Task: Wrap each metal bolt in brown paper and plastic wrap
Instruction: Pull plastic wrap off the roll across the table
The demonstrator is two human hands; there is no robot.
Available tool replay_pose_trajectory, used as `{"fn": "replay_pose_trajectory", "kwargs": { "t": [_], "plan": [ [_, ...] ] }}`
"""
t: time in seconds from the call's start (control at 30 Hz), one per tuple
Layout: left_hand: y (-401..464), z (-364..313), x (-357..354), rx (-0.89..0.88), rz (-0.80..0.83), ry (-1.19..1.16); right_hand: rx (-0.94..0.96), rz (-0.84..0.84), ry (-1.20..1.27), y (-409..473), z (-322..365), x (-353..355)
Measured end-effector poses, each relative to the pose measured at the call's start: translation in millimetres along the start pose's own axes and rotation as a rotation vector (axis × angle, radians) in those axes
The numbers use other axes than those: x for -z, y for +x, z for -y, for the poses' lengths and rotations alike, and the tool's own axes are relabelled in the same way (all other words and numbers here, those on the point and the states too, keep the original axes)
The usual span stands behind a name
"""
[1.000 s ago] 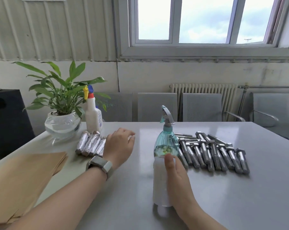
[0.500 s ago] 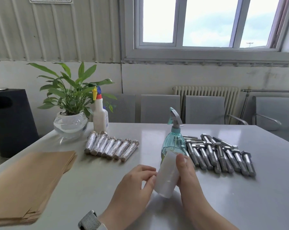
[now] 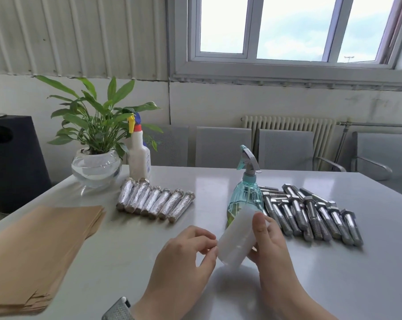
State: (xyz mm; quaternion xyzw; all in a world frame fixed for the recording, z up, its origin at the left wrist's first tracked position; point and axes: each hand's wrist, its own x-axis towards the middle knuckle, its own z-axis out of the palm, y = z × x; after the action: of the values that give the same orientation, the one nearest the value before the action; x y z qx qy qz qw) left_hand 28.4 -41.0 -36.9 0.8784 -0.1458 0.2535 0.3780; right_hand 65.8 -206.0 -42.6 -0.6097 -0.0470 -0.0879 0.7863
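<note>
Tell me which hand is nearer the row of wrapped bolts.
Left. The left hand sits just in front of the wrapped bolts, fingertips at the plastic wrap roll. The right hand grips that roll farther right, beside the bare bolts.
</note>
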Motion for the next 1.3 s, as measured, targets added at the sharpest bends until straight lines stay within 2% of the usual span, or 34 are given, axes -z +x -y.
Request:
{"fn": "replay_pose_trajectory", "kwargs": {
  "t": [0.13,0.27,0.33,0.53,0.7,0.8,0.97,1.17,1.3],
  "plan": [
    [3.1,2.6,-0.4,0.049,-0.013,-0.039,-0.033,-0.014,0.034,1.9,-0.5,2.0],
    [8.0,10.7,0.3,0.274,-0.017,-0.312,-0.032,0.012,0.048,0.9,-1.1,1.3],
    [8.5,10.5,-1.7,0.325,-0.039,-0.387,-0.028,0.01,0.051,0.4,-1.3,1.2],
    [5.4,5.6,-3.8,0.219,-0.104,-0.326,-0.047,-0.015,0.098,0.7,1.9,1.2],
    [5.9,3.7,-2.3,0.186,-0.098,-0.292,-0.065,-0.018,0.132,0.4,2.8,2.5],
    [6.9,5.4,-0.6,0.23,-0.104,-0.366,-0.062,-0.01,0.127,0.5,3.3,1.4],
    [6.4,4.6,-3.0,0.408,-0.044,-0.624,-0.052,0.004,0.148,-0.4,3.2,0.1],
    [6.5,-2.0,-5.1,0.2,-0.171,-0.364,-0.05,-0.008,0.175,0.3,2.4,0.3],
    [7.4,-1.1,-3.2,0.174,-0.187,-0.305,-0.051,-0.023,0.173,-0.6,1.7,0.1]
  ]
}}
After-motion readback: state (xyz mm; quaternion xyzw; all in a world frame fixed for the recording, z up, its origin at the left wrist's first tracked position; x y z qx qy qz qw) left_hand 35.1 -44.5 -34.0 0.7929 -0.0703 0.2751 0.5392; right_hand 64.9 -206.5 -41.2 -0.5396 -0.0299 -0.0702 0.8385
